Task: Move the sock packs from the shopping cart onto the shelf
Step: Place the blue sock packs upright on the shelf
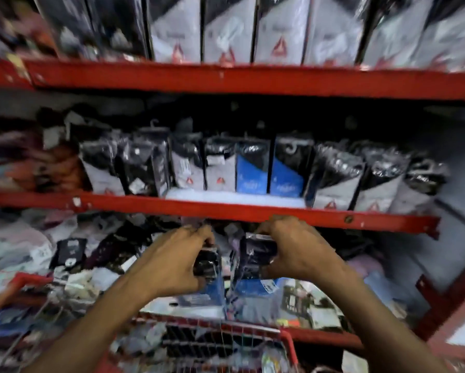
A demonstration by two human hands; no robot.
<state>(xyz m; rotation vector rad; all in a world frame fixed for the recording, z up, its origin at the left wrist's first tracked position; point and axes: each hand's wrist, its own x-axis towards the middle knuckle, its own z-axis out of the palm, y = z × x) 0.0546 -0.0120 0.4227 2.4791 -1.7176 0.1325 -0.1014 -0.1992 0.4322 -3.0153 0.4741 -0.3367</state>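
Note:
My left hand [172, 261] grips a black-and-blue sock pack [209, 275] in clear plastic. My right hand [293, 251] grips a second sock pack [252, 265] of the same kind. Both packs are held upright, side by side, just below the front lip of the red middle shelf [226, 208]. That shelf carries a row of upright sock packs [252, 165], with a bare white strip in front of the middle ones. The red wire shopping cart [212, 343] is below my arms, with more packs inside.
An upper red shelf [252, 79] holds tall grey and black packs. Loose socks and packs lie heaped on the lowest shelf [72, 251] behind my hands. The rack's red upright [441, 300] slants at the right. The picture is blurred.

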